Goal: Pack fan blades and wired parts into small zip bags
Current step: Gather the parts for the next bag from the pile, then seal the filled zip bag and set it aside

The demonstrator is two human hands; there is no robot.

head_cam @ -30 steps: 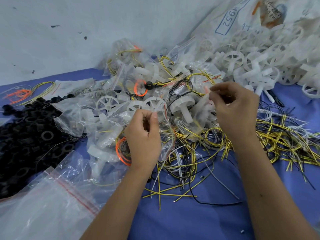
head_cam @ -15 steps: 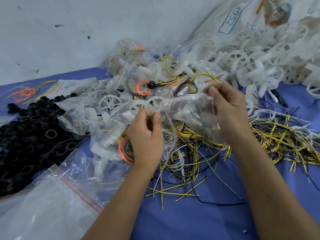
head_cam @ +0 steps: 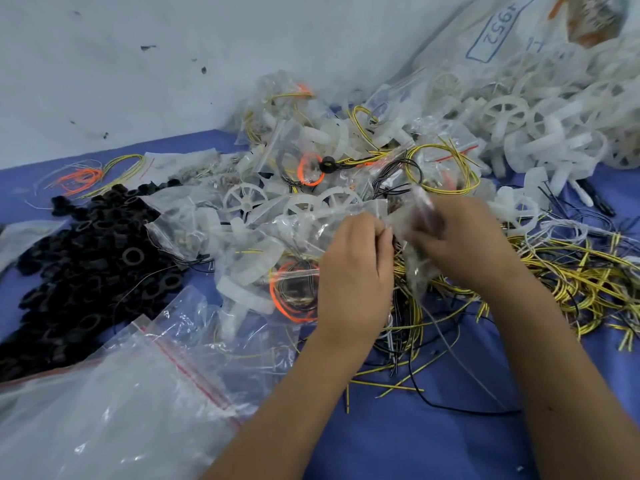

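Both hands meet at the scene's middle over the tangle of yellow wires [head_cam: 571, 271]; the left hand [head_cam: 353, 268] pinches a small clear zip bag [head_cam: 408, 233] between thumb and curled fingers; the blurred right hand [head_cam: 460, 244] grips its right side, fingers curled. White fan blades [head_cam: 512, 116] pile far right; black rings [head_cam: 86, 258] lie left.

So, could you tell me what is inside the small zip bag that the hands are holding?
The small zip bag is blurred and crumpled between the left hand and right hand. Something dark shows through the plastic; what it is cannot be told.
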